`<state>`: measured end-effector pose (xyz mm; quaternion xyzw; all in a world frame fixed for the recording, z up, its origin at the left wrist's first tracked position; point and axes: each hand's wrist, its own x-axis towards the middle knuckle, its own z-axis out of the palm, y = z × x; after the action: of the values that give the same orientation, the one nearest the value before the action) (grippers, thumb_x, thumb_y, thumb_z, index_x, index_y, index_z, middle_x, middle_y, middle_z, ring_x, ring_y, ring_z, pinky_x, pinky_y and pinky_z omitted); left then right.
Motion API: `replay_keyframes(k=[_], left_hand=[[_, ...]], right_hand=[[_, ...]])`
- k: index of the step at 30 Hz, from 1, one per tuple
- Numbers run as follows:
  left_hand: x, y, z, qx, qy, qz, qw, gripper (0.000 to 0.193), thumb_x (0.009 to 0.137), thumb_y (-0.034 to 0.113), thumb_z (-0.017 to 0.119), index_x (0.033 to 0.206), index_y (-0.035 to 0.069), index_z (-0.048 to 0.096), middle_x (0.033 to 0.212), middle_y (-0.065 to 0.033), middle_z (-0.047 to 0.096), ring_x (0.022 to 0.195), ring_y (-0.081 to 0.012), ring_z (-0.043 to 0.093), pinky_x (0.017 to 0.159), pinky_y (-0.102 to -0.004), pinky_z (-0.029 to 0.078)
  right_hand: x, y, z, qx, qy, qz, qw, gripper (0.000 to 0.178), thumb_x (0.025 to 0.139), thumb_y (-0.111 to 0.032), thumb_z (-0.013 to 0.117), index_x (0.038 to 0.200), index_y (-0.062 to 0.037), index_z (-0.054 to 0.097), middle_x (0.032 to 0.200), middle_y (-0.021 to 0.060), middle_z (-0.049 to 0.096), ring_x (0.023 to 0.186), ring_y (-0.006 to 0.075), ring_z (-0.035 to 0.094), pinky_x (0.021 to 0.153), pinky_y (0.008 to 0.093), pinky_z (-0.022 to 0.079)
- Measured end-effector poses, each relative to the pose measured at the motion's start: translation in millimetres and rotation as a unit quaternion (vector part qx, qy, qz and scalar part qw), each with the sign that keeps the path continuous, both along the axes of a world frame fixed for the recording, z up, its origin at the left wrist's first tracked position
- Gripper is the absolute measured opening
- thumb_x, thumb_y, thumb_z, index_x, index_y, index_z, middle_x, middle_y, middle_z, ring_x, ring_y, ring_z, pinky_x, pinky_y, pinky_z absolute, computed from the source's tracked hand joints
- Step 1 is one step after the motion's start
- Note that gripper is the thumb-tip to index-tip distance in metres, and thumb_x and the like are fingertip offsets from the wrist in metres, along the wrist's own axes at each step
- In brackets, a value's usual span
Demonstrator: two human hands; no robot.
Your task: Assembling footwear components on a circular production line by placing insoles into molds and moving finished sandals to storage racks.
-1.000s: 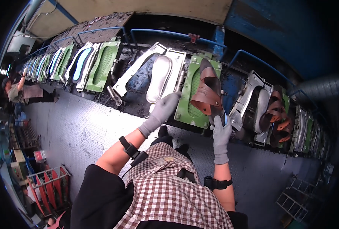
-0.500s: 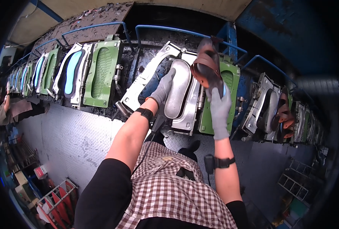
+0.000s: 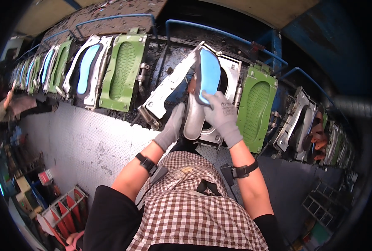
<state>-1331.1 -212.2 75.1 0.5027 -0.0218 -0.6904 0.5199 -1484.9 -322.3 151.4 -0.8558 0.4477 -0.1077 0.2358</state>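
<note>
We've flipped sandal [image 3: 210, 69] blue side up; our R hand [image 3: 224, 118], back up, pinches its near end; L hand [image 3: 171, 127] alongside metal last [image 3: 193, 123], can't tell grip.

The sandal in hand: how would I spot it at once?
Start at the checked apron, bottom centre. Above it, the right hand grips the sandal by its near end, blue side toward the camera. Unlike its nearest blue neighbour, in a mould to the left, it is held.
</note>
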Motion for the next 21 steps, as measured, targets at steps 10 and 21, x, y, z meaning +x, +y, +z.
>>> replay_keyframes(k=[10, 21], left_hand=[[4.9, 16.5, 15.7, -0.004, -0.148, 0.011, 0.989, 0.063, 0.103, 0.051, 0.052, 0.144, 0.003, 0.049, 0.139, -0.0133, 0.057, 0.121, -0.0217, 0.059, 0.104, -0.0374, 0.049], [24.4, -71.6, 26.4, -0.179, -0.097, -0.015, 0.979, 0.088, 0.087, 0.018, 0.077, 0.158, 0.001, 0.028, 0.138, -0.0161, 0.057, 0.119, -0.0245, 0.061, 0.097, -0.0364, 0.055]], right_hand=[[-30.0, 61.4, -4.0, 0.186, -0.077, 0.035, 0.979, 0.041, 0.092, -0.032, 0.068, 0.126, -0.0100, 0.065, 0.109, 0.0139, 0.063, 0.088, 0.0287, 0.065, 0.082, 0.0395, 0.053], [11.8, 35.9, -20.3, 0.423, -0.191, -0.314, 0.828, 0.039, 0.089, -0.013, 0.065, 0.121, 0.0065, 0.056, 0.076, 0.0104, 0.066, 0.060, 0.0184, 0.065, 0.058, 0.0365, 0.054]])
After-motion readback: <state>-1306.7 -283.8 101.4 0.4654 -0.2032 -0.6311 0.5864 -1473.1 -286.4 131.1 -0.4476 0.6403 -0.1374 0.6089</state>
